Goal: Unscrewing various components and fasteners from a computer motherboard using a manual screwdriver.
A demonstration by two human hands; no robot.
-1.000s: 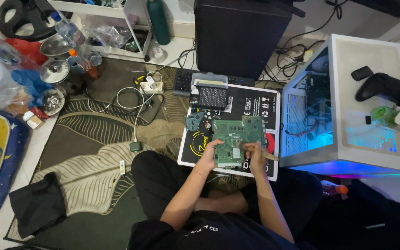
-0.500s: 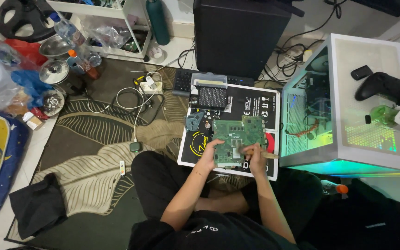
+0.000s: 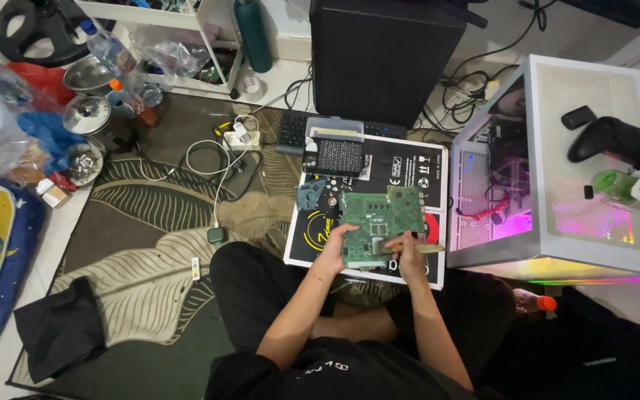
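1. Two hands work at a green circuit board (image 3: pixel 375 222) in the lower middle of the frame. The left hand (image 3: pixel 332 250) grips the board's lower left edge, fingers curled around it. The right hand (image 3: pixel 407 255) is closed around a thin pale tool (image 3: pixel 425 249) whose tip rests on the board.
2. The board lies on a flat black box (image 3: pixel 409 167) on a leaf-patterned rug (image 3: pixel 150 244). A small dark heatsink-like block (image 3: pixel 337 154) sits at the top of the box.
3. At right stands a white computer case (image 3: pixel 594 148) lit pink inside, with a black game controller (image 3: pixel 620 144) on top. A black tower (image 3: pixel 383 55) stands at upper centre.
4. At upper left are bottles, metal lids and plastic bags. A white cable (image 3: pixel 212 159) trails across the rug.
5. The person sits cross-legged in dark clothes, cut off at the bottom edge. The tool's exact kind is too small to make out.
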